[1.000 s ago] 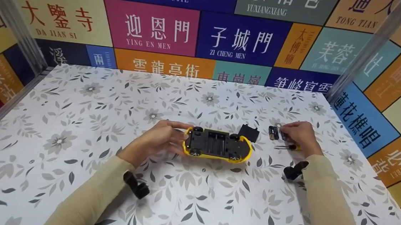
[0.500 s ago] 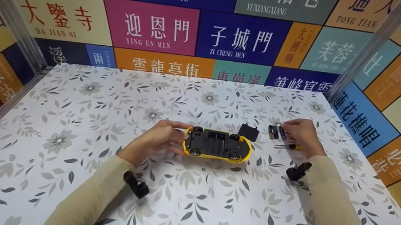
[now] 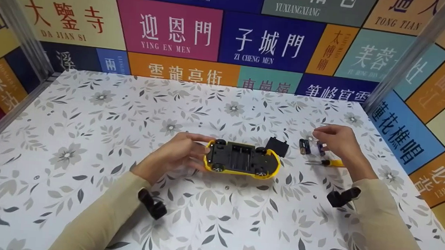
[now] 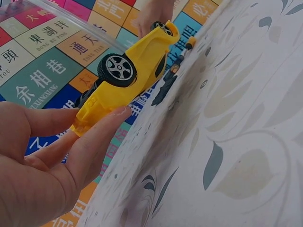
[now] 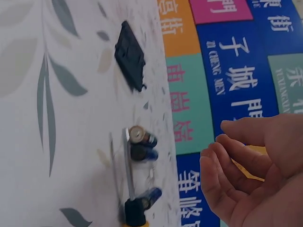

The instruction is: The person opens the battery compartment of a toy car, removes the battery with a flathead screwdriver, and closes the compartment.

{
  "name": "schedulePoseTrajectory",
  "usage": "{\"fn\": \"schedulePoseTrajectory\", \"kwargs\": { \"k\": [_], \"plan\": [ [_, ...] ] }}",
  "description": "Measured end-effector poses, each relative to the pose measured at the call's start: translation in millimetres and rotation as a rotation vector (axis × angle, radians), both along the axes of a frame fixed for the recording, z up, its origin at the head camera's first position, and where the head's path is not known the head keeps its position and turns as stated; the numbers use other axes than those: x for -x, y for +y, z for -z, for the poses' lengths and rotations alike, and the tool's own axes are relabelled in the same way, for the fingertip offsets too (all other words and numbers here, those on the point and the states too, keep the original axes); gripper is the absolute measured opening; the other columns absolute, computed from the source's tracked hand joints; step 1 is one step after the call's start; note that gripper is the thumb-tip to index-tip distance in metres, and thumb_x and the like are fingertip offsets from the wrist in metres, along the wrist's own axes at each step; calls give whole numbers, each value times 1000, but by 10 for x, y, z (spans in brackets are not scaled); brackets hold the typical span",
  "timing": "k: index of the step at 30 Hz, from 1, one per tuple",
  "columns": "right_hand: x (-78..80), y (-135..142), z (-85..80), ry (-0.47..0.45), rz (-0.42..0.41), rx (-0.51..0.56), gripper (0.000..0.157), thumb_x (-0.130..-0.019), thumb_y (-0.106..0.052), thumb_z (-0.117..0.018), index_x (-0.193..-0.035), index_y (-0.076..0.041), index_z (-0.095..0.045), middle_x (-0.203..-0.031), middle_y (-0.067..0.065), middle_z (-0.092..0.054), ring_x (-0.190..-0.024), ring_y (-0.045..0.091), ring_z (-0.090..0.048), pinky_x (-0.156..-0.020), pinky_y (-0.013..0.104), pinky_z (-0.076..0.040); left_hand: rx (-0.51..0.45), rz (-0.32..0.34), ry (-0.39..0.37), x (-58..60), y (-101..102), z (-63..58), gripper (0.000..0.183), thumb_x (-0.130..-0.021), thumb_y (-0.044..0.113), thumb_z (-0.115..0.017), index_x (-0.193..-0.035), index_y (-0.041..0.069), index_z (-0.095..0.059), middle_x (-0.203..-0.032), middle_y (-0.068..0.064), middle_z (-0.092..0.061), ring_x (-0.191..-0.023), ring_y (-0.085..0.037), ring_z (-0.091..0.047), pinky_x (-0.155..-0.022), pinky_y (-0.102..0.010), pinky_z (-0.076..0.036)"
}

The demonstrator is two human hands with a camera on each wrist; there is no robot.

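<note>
My left hand (image 3: pixel 174 153) grips one end of a yellow toy car (image 3: pixel 261 164), fingers along one side and thumb hidden in the head view. The car is upside down, its black underside and open battery compartment (image 3: pixel 240 158) facing up. In the left wrist view my fingers lie on the car's yellow body (image 4: pixel 142 56), held above the table. My right hand (image 3: pixel 342 142) hovers over the batteries with bent fingers; the right wrist view shows a gap between thumb and fingertips, nothing held. Beneath it lie several batteries (image 3: pixel 305 146), one (image 5: pixel 152 196) apart from the others.
A small screwdriver (image 3: pixel 336 163) with a yellow and black handle lies in front of the batteries, below my right hand. A black battery cover (image 3: pixel 277 147) lies flat between the car and the batteries. Sign-covered walls (image 3: pixel 166 29) stand behind the flower-patterned table (image 3: pixel 128 105).
My right hand has lifted away from the batteries, moving up and to the right, its fingertips leaving the rightmost one. The left hand and the car have stayed in place.
</note>
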State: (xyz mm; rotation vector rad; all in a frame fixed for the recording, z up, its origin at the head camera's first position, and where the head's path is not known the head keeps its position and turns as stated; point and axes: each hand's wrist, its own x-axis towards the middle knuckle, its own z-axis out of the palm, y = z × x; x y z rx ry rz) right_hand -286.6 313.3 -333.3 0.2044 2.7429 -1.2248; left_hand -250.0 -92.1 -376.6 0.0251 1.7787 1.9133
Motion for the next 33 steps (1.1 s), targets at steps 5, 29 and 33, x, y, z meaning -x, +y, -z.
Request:
{"fn": "schedulePoseTrajectory", "kwargs": {
  "k": [5,29,33],
  "plan": [
    [-127,-95,-51,8,-17,-38,50,-101,-44,-55,-136,-8,-58,-135,14,-56,-115,28,-55,-91,32,-58,0,-4,5,10,6,-3,52,-90,0,-58,-142,7,-55,-130,-22,-66,-92,-27,-74,-79,-44,-65],
    [-909,-631,14,78,-114,168,57,-101,-41,-57,-147,-10,-46,-132,14,-55,-96,7,-64,-79,26,-63,-65,-82,4,-6,21,-56,49,-89,-5,-55,-137,5,-58,-116,-20,-70,-88,-27,-74,-79,-46,-65],
    [-989,-756,36,88,-107,205,61,-101,-36,-59,-152,-9,-37,-139,16,-52,-99,10,-65,-80,29,-63,-79,-113,16,-6,16,-97,49,-90,-5,-54,-138,5,-57,-113,-17,-71,-87,-25,-74,-77,-42,-66]
  ]
}}
